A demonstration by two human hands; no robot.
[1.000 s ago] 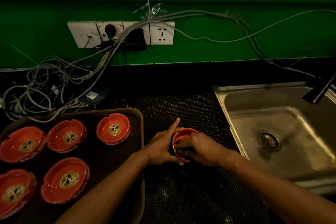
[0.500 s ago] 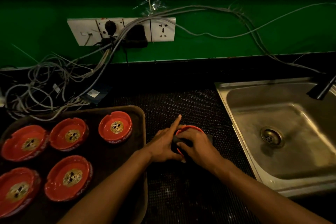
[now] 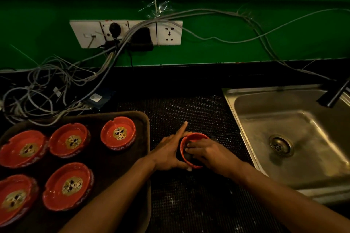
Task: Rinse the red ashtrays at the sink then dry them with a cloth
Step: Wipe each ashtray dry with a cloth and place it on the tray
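Note:
My left hand (image 3: pixel 169 150) grips a red ashtray (image 3: pixel 184 154) tilted on its side above the black mat, index finger pointing up. My right hand (image 3: pixel 210 154) presses a dark cloth (image 3: pixel 188 156) inside the ashtray's bowl; most of the cloth is hidden under my fingers. Several more red ashtrays with a round printed emblem, one of them the ashtray (image 3: pixel 118 133) nearest my hands, lie face up on a brown tray (image 3: pixel 145 138) at the left. The steel sink (image 3: pixel 295 138) is to the right.
A black tap (image 3: pixel 335 94) reaches over the sink's far right corner. A tangle of grey cables (image 3: pixel 47 91) lies behind the tray under a white socket strip (image 3: pixel 125 33) on the green wall. A black dotted mat (image 3: pixel 189 111) covers the counter between tray and sink.
The ashtray stays between my hands over the mat. My right hand's fingers have shifted inside the bowl with the cloth, and more of the red rim shows.

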